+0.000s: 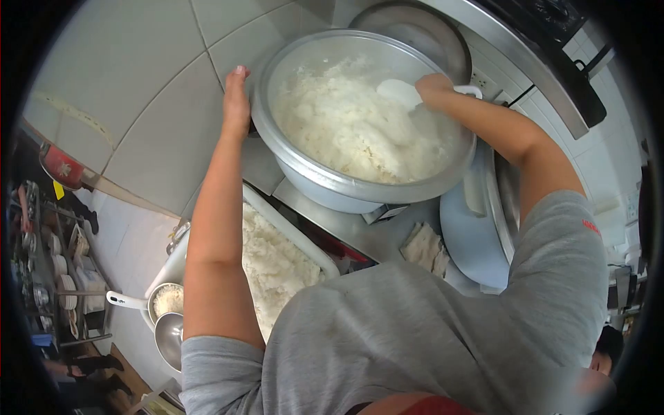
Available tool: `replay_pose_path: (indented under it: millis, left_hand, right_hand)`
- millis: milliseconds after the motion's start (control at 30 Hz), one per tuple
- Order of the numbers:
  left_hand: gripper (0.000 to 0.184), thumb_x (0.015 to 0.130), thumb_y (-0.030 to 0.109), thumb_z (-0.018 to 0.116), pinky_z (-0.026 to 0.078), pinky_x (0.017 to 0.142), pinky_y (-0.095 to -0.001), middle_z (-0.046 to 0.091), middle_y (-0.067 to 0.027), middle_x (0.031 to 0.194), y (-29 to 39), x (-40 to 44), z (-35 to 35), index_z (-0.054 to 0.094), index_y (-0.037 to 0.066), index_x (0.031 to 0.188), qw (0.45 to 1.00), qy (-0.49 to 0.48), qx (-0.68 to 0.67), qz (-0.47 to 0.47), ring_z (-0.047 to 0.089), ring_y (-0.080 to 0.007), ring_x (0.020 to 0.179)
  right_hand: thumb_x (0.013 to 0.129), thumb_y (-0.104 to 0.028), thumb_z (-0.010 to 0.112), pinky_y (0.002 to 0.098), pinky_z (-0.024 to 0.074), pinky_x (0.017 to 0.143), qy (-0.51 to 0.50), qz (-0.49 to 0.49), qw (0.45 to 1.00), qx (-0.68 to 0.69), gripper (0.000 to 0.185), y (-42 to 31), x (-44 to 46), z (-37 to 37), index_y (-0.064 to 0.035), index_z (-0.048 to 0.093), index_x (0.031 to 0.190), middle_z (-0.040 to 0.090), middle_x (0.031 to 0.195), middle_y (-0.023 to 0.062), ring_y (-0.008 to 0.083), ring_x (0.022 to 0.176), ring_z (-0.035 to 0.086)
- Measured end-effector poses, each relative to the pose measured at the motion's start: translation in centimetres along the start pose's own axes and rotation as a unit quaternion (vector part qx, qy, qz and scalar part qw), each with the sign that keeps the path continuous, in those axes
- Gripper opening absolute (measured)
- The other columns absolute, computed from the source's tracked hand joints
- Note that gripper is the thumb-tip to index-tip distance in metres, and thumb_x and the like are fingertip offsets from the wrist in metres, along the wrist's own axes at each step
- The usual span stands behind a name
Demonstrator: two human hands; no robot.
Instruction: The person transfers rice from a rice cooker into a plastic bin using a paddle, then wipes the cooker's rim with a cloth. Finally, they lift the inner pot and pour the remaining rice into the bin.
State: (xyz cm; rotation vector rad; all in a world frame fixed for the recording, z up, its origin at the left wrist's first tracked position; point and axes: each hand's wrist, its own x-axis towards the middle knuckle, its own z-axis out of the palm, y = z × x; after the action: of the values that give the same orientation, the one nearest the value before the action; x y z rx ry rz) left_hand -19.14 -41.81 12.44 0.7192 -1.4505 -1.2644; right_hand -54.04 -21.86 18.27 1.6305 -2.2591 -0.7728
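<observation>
A large round metal pot (pixel 315 181) stands in front of me, heaped with steaming white rice (pixel 332 114). My right hand (pixel 434 91) reaches over its right rim, closed around a white rice paddle (pixel 398 91), whose blade touches the rice. Along the pot's left outer side is my left hand (pixel 236 104), held upright with its fingers stretched out. It lies close against the rim; whether the palm presses on the pot is hard to see. Below my left forearm sits a white tub (pixel 294 238) of more cooked rice.
A white-handled scoop (pixel 128 300) holding rice and a metal bowl (pixel 169 339) are beside the tub. To the right stands a big pale blue container (pixel 474 238) near a folded cloth (pixel 425 249). A round lid (pixel 422 34) leans behind the pot. Shelves (pixel 69 277) stand far left.
</observation>
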Motion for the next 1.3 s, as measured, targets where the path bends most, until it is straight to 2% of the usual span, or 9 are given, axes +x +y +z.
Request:
replay_pose_path:
  millis: [167, 367, 667, 767, 867, 1067, 1167, 1267, 1300]
  left_hand:
    - [0.061, 0.090, 0.049, 0.036, 0.021, 0.104, -0.0371, 0.048, -0.0147, 0.125, 0.2, -0.1, -0.2, 0.044, -0.001, 0.124, 1.000, -0.008, -0.020, 0.003, 0.038, -0.0227, 0.122]
    - [0.064, 0.088, 0.051, 0.037, 0.020, 0.104, -0.0383, 0.049, -0.0145, 0.124, 0.6, -0.3, -0.1, 0.043, -0.001, 0.124, 1.000, 0.006, -0.025, 0.004, 0.037, -0.0237, 0.122]
    - [0.064, 0.087, 0.052, 0.039, 0.018, 0.104, -0.0405, 0.048, -0.0127, 0.125, 0.4, 0.0, -0.1, 0.043, -0.001, 0.123, 0.999, -0.002, -0.049, 0.000, 0.036, -0.0221, 0.122]
    - [0.062, 0.087, 0.051, 0.041, 0.018, 0.104, -0.0401, 0.049, -0.0124, 0.124, 0.3, -0.1, -0.1, 0.044, 0.000, 0.121, 0.999, 0.001, -0.043, -0.004, 0.037, -0.0219, 0.120]
    - [0.059, 0.087, 0.050, 0.042, 0.018, 0.104, -0.0394, 0.050, -0.0124, 0.123, 0.2, 0.1, 0.0, 0.046, 0.001, 0.119, 0.999, 0.007, -0.033, 0.001, 0.038, -0.0221, 0.120]
    - [0.058, 0.087, 0.048, 0.044, 0.023, 0.103, -0.0359, 0.051, -0.0131, 0.122, -0.1, 0.3, -0.4, 0.047, 0.000, 0.118, 0.999, 0.033, -0.030, 0.018, 0.043, -0.0234, 0.116]
    - [0.059, 0.087, 0.050, 0.043, 0.022, 0.103, -0.0370, 0.050, -0.0135, 0.122, 0.3, 0.0, -0.9, 0.047, 0.000, 0.119, 0.993, 0.066, -0.097, -0.008, 0.044, -0.0244, 0.116]
    - [0.060, 0.088, 0.051, 0.041, 0.023, 0.103, -0.0385, 0.049, -0.0141, 0.123, 0.8, -1.6, -2.7, 0.047, 0.001, 0.120, 0.990, 0.073, -0.110, -0.041, 0.043, -0.0250, 0.118]
    - [0.059, 0.089, 0.051, 0.041, 0.024, 0.103, -0.0391, 0.050, -0.0139, 0.123, 1.3, -2.3, -3.5, 0.047, 0.001, 0.120, 0.991, 0.058, -0.114, -0.042, 0.043, -0.0249, 0.118]
  right_hand:
    - [0.062, -0.008, 0.065, 0.0395, 0.0495, 0.067, -0.042, -0.112, 0.992, 0.027, 0.023, -0.6, -1.9, -2.9, -0.0021, 0.067, 0.084, 0.065, 0.086, 0.0185, 0.0326, 0.079, 0.063]
    - [0.055, -0.008, 0.065, 0.0415, 0.0467, 0.065, -0.108, -0.137, 0.977, 0.126, 0.020, 0.4, -0.7, -1.0, -0.0005, 0.064, 0.074, 0.063, 0.075, 0.0195, 0.0346, 0.075, 0.061]
    - [0.055, -0.008, 0.064, 0.0380, 0.0451, 0.056, -0.034, -0.304, 0.915, 0.264, 0.023, -4.6, 0.4, -3.1, -0.0014, 0.063, 0.077, 0.062, 0.070, 0.0156, 0.0296, 0.062, 0.060]
    - [0.057, -0.008, 0.063, 0.0332, 0.0442, 0.053, -0.180, -0.298, 0.864, 0.365, 0.024, -4.8, 1.1, -5.6, 0.0006, 0.061, 0.080, 0.061, 0.065, 0.0116, 0.0219, 0.057, 0.057]
    - [0.058, -0.007, 0.062, 0.0303, 0.0431, 0.051, -0.200, -0.322, 0.855, 0.354, 0.025, -5.1, 1.1, -7.0, 0.0028, 0.059, 0.081, 0.059, 0.063, 0.0086, 0.0165, 0.056, 0.055]
    - [0.057, -0.011, 0.062, 0.0307, 0.0421, 0.049, -0.107, -0.325, 0.870, 0.354, 0.023, -2.5, -0.7, -6.8, 0.0011, 0.060, 0.076, 0.056, 0.057, 0.0077, 0.0167, 0.049, 0.052]
    - [0.057, -0.015, 0.062, 0.0298, 0.0428, 0.047, -0.031, -0.278, 0.889, 0.363, 0.025, -0.5, -2.4, -7.6, 0.0016, 0.060, 0.076, 0.057, 0.058, 0.0077, 0.0165, 0.049, 0.053]
    - [0.056, -0.015, 0.063, 0.0288, 0.0426, 0.045, -0.053, -0.200, 0.892, 0.402, 0.028, 0.6, -4.7, -10.4, 0.0025, 0.060, 0.077, 0.057, 0.059, 0.0076, 0.0152, 0.048, 0.053]
    - [0.056, -0.015, 0.062, 0.0269, 0.0406, 0.042, -0.043, -0.217, 0.897, 0.383, 0.031, 0.5, -5.6, -11.9, 0.0026, 0.060, 0.081, 0.056, 0.059, 0.0061, 0.0122, 0.046, 0.051]
